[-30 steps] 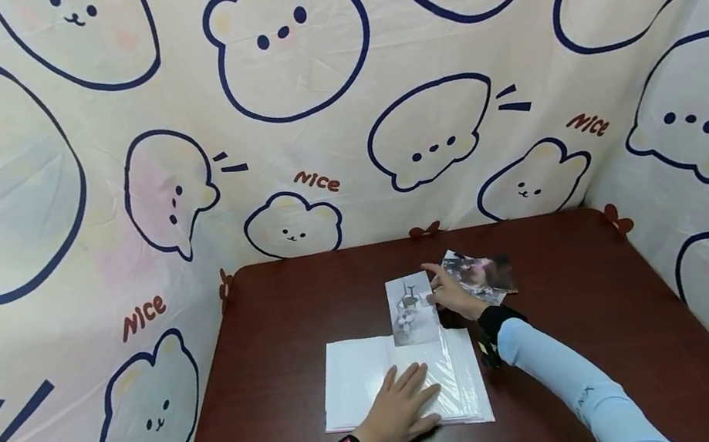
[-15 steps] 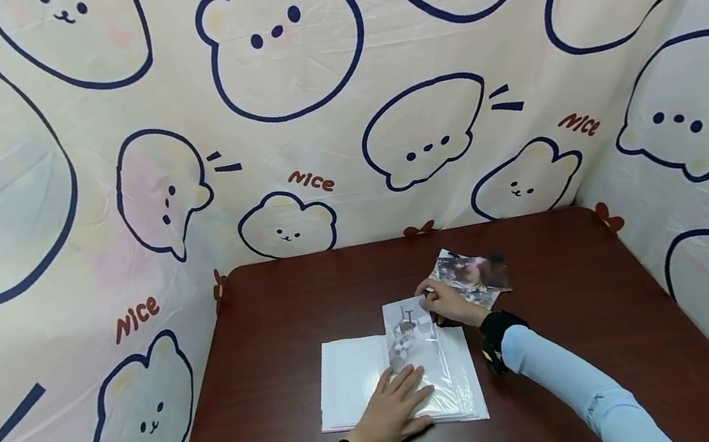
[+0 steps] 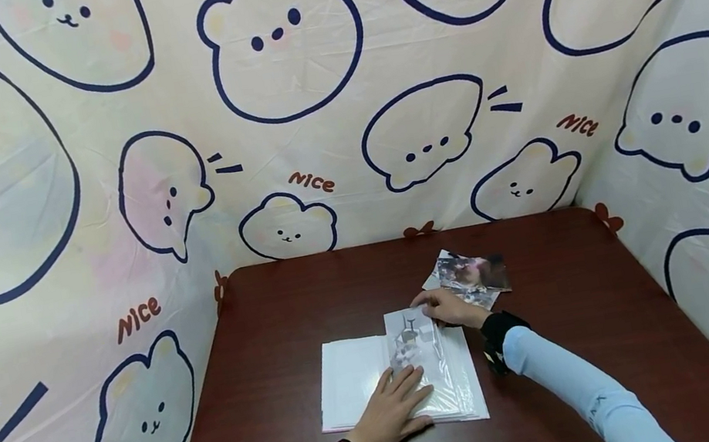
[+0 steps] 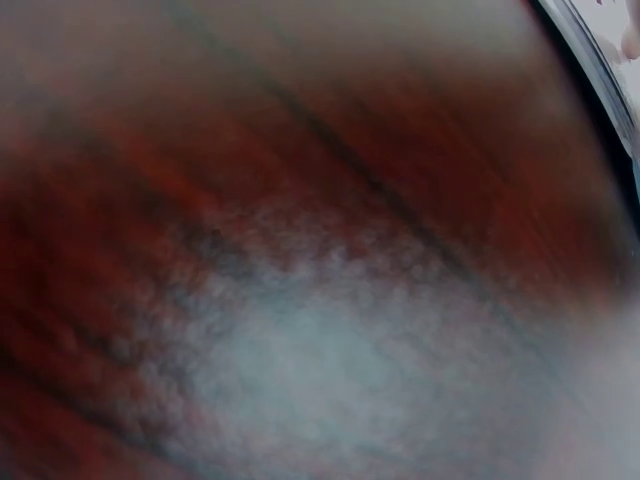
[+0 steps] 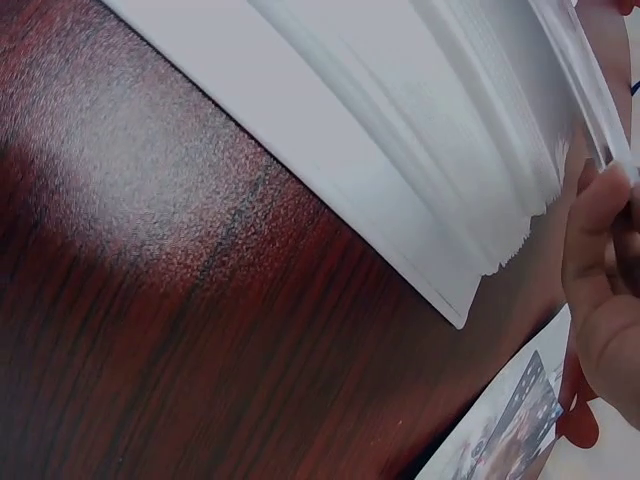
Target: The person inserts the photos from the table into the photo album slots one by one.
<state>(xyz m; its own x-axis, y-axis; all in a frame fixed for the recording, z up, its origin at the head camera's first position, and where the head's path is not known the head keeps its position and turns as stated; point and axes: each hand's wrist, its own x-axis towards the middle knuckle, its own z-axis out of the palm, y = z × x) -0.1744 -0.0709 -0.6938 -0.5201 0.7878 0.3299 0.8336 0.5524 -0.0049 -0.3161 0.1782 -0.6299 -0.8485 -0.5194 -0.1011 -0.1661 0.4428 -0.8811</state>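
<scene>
Head view: photo album (image 3: 355, 383) lies flat on the brown table (image 3: 272, 317), both pages facing up, squared to the person, presumably so each hand can reach it easily. Left hand (image 3: 392, 412) presses on the lower part of the spread, palm down, fingers straight and apart, nothing gripped; likely there to stop the album sliding. Left wrist view is mostly blur and table glare, no use for checking that hand.

Photo (image 3: 406, 328), pale with a grey picture, stands upright at the inner side of the right page. Its top end sticks out past the album's far edge; lower part looks to be under the clear plastic sleeve (image 3: 445, 393), though glare makes the exact overlap hard to tell. Right hand (image 3: 449, 307) has fingers bent, thumb and fingertips pinching the photo near its top right corner. Right wrist view shows the pinch at the edge of frame. Holding the far end probably leaves the sleeve side unblocked and lets the hand steer the photo straight.

Other photos (image 3: 476, 272) lie in a loose overlapping pile beyond the right hand, apart from the album, seemingly for easy reach.
</scene>
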